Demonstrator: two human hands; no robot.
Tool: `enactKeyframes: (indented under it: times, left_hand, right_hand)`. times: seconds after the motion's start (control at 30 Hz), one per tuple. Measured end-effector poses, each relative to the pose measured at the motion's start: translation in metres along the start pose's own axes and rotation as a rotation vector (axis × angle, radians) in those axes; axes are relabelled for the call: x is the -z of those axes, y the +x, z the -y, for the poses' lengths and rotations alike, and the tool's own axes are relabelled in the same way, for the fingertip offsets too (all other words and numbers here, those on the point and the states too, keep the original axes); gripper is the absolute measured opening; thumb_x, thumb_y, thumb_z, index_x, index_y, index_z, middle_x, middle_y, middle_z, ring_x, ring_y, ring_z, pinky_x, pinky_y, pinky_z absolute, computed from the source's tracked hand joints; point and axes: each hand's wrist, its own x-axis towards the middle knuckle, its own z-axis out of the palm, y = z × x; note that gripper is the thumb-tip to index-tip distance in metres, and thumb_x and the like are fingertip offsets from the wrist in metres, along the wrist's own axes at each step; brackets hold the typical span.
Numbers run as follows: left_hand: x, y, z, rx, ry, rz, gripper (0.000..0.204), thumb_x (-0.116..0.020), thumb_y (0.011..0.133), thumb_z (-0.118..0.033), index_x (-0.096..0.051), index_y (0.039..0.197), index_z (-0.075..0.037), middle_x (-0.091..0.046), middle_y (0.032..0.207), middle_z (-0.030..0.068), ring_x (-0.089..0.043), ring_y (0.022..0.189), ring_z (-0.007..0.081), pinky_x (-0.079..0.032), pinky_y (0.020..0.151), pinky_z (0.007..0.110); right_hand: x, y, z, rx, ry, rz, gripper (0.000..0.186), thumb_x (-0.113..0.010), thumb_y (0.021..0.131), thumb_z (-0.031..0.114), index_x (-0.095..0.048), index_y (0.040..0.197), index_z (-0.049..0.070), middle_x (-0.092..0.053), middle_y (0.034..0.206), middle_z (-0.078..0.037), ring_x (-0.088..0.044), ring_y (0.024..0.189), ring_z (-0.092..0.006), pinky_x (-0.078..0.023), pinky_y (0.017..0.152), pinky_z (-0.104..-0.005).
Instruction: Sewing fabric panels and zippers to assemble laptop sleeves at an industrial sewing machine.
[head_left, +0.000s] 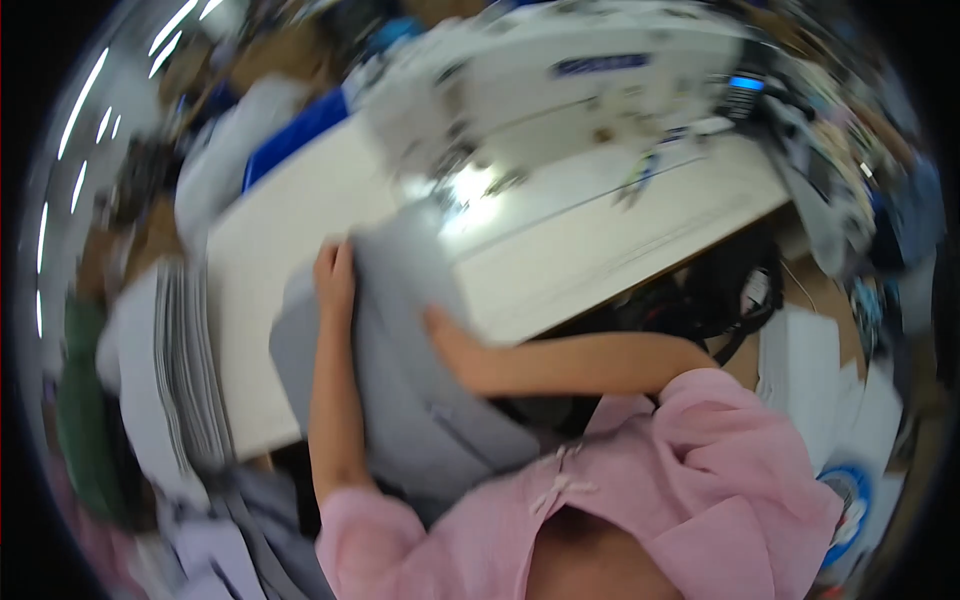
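Our left hand [337, 268] and right hand [453, 345] touch the grey cloth [400, 320], partly on the table [262, 340]; whether they grip, we cannot tell. Far right, what looks like a blue dish [846, 550] holds blurred whitish things [853, 520].

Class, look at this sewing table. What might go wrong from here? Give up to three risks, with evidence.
The grey fabric reaches close to the lit area under the sewing machine; the left hand or right hand could stray too near.
The fabric extends past the table's near edge, so it might drag or slip.
The small coloured tool lies loose and might get knocked.
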Motion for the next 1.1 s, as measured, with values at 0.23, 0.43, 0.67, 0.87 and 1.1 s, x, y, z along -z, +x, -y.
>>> enactKeyframes:
  times: [0.23,0.43,0.67,0.87,1.1]
  left_hand:
    - [0.032,0.001,0.008,-0.082,-0.366,0.024,0.015,-0.059,0.077,-0.015,-0.056,0.070,-0.002,-0.047,0.061,-0.0059,-0.040,0.059,0.0031,-0.034,0.054,0.018]
    - [0.027,0.028,-0.045,-0.341,-0.131,0.280,0.022,-0.063,0.073,-0.024,-0.061,0.075,-0.002,-0.055,0.060,0.0014,-0.047,0.057,0.0082,-0.039,0.054,0.023]
    - [-0.038,0.038,-0.019,-0.039,0.062,0.446,0.022,-0.065,0.071,-0.031,-0.065,0.076,-0.009,-0.061,0.065,0.0030,-0.055,0.059,0.0131,-0.043,0.058,0.027]
    - [-0.040,0.043,-0.023,-0.080,0.238,0.506,0.023,-0.062,0.072,-0.033,-0.064,0.076,-0.010,-0.061,0.067,0.0048,-0.057,0.063,0.0184,-0.044,0.060,0.030]
    - [-0.039,0.048,-0.030,-0.210,0.336,0.528,0.022,-0.059,0.074,-0.030,-0.062,0.076,-0.009,-0.061,0.069,0.0077,-0.057,0.065,0.0236,-0.044,0.060,0.034]
  right_hand:
    - [0.010,-0.017,0.056,-0.565,1.353,0.203,0.050,-0.033,0.084,0.033,-0.032,0.129,0.012,-0.033,0.131,-0.013,-0.024,0.122,-0.0300,-0.018,0.097,-0.0498]
    - [0.020,-0.025,0.062,-0.742,1.347,0.166,0.052,-0.035,0.086,0.045,-0.038,0.125,0.012,-0.033,0.132,-0.009,-0.033,0.118,-0.0278,-0.028,0.097,-0.0406]
    - [0.004,0.003,-0.028,-0.724,1.959,0.674,0.044,-0.040,0.084,0.039,-0.050,0.110,0.004,-0.056,0.106,-0.009,-0.053,0.095,-0.0220,-0.039,0.089,-0.0352]
    - [0.020,-0.018,0.020,-0.646,1.670,0.545,0.042,-0.038,0.085,0.034,-0.046,0.115,0.005,-0.049,0.114,-0.009,-0.045,0.103,-0.0228,-0.032,0.093,-0.0358]
    - [0.008,-0.020,0.015,-0.564,1.285,0.296,0.043,-0.036,0.086,0.033,-0.042,0.121,0.008,-0.044,0.122,-0.008,-0.039,0.112,-0.0237,-0.025,0.099,-0.0364]
